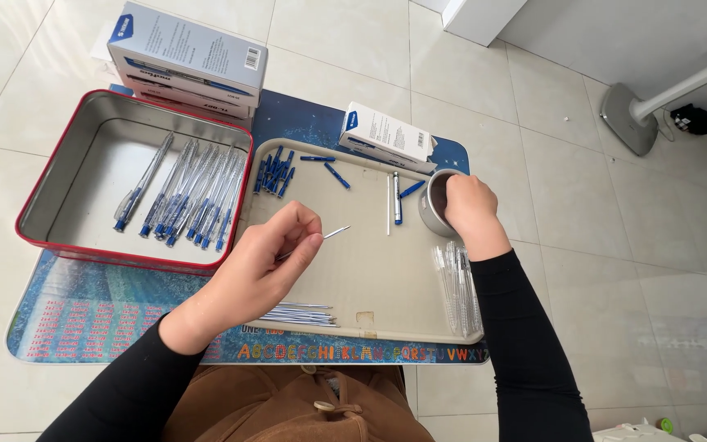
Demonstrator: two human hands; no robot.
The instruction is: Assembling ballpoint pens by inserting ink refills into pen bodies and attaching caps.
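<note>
The left hand (263, 262) pinches a thin pen refill (330, 235) between thumb and fingers, its tip pointing right over the beige tray (370, 270). Past that tip, the right hand (468, 209) is curled over the rim of a small grey cup (435, 205), fingers dipping inside. Below the left hand lies a bundle of refills (300, 314); beyond it, blue caps (276, 173); to its left, a red-rimmed tin (83, 196) of finished pens (194, 196). Clear barrels (456, 286) lie beneath the right wrist. A firm pinch with the tip level probably makes assembly easiest.
</note>
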